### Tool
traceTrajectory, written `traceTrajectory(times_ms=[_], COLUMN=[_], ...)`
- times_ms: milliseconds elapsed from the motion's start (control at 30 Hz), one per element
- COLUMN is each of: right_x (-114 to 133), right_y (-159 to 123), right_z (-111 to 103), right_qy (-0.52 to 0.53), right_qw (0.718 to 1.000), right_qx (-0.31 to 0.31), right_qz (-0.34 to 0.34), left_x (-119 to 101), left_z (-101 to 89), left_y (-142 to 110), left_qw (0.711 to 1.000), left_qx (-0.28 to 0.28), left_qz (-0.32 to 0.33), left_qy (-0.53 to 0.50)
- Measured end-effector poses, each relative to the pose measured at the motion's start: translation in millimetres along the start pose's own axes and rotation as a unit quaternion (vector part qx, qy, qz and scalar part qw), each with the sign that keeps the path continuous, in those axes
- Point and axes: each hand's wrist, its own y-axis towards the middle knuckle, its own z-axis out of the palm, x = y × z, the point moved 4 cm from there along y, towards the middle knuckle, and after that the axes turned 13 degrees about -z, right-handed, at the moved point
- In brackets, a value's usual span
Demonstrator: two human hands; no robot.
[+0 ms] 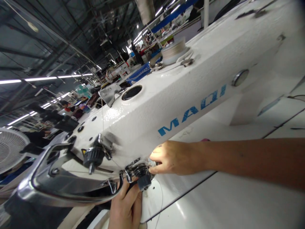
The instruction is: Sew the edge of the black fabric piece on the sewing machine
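close up, head of a white sewing machine (186,92) tilted across the view, blue lettering on its side
right hand (172,158): reaching in from the right along the bench (238,200), fingertips pinched together against the lower tension knob (142,178), thumb on top; whether anything thin sits between the fingertips cannot be told
left hand (126,208): coming up from the bottom edge, fingers curled loosely just under the same knob, fingertips touching or nearly touching its dark cap; not clamped on anything that shows
hands: close together, both at the lower knob, one from the side and one from below
lower tension knob: dark, ribbed, on the machine's front face, with metal discs and a small wire spring beside it
upper tension knob (93,157): dark, to the left of the first, well clear of both hands
thread (111,163): thin pale line running from the upper knob toward the lower one
chrome guard (66,187): curved shiny bar looping below the machine's face, at left
thread spool (173,51): pale, on top of the machine arm, far from the hands
background: fan (10,149) at far left, ceiling strip lights, other workstations and seated people, blurred
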Motion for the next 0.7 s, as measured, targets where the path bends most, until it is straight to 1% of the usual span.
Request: traceTrajectory(times_ms=[167,300,700], right_x=[0.3,0.4,0.6], right_y=[-0.4,-0.9,-0.7], right_z=[0.5,1.6,0.7], right_qy=[-0.003,-0.003,0.004], right_qw=[1.000,1.000,1.000], right_qx=[-0.004,-0.005,-0.008], right_qz=[-0.001,0.001,-0.001], left_x=[0.0,1.2,-0.6], left_z=[0.3,-0.3,-1.2], left_y=[0.2,-1.0,-0.1], left_qw=[1.000,1.000,1.000], left_qx=[0.007,-0.002,-0.003], left_qz=[-0.002,0.001,-0.010], left_qy=[0.009,0.010,0.008])
